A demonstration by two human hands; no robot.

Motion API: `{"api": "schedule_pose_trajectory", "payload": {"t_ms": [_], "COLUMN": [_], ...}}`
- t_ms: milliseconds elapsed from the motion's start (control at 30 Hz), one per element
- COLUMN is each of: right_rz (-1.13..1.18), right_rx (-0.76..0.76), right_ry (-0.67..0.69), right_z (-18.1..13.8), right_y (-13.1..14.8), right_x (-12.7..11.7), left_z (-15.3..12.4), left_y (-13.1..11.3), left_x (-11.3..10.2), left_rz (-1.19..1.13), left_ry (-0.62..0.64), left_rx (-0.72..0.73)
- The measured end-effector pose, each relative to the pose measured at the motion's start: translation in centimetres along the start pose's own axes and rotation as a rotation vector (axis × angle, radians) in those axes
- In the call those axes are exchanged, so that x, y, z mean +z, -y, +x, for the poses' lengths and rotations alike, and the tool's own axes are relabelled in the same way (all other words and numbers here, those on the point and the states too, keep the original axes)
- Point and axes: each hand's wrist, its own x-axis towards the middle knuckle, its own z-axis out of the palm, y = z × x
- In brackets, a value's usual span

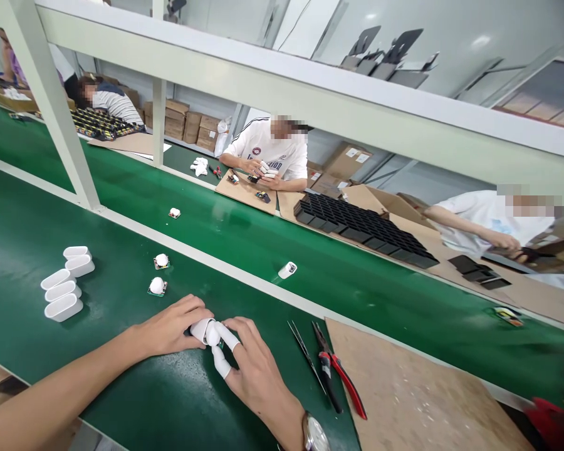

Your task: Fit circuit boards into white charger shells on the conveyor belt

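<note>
My left hand (176, 326) grips a white oval plastic housing (198, 331), its open end facing right. Between the white-covered thumb and finger of my right hand (254, 357) is a small circuit board with a white dome (213, 333), held at the housing's mouth. Much of the board is hidden by my fingers. Beyond my left hand, two similar domed boards (157, 286) lie on the green bench. Several white oval housings (63, 307) stand at the left, open ends up. Tweezers (305, 354) and red-and-black pliers (331, 369) lie to the right of my right hand.
A brown board (404, 388) covers the bench at right. Past a pale rail (207, 266), the green belt (244, 232) carries a white housing (287, 270) and another domed board (174, 213). Co-workers sit opposite, near black trays (361, 228). A metal frame post (59, 106) rises at left.
</note>
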Motion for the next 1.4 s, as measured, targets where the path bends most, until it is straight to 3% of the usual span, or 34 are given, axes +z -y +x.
{"api": "schedule_pose_trajectory", "payload": {"t_ms": [300,700,933,1100,1300,1400], "right_rz": [-0.069,-0.024,0.113,0.030,0.127,0.115], "right_rx": [0.007,0.022,0.017,-0.022,0.000,-0.013], "right_ry": [0.105,0.141,0.022,0.089,0.072,0.163], "right_z": [1.3,1.0,1.1,1.3,2.1,2.7], "right_y": [0.7,0.1,0.0,0.2,-0.5,-1.0], "right_x": [-0.8,-0.8,-0.6,0.2,0.6,0.7], "left_z": [-0.1,-0.1,-0.2,0.0,0.4,0.5], "left_y": [-0.2,-0.1,-0.4,-0.5,-0.5,-0.2], "left_x": [0.5,0.7,0.8,0.6,0.3,0.2], "left_rz": [0.067,0.061,-0.057,-0.080,-0.104,-0.104], "left_ry": [0.048,0.015,0.075,0.064,0.042,0.059], "left_rx": [-0.015,-0.028,-0.146,-0.183,-0.202,-0.200]}}
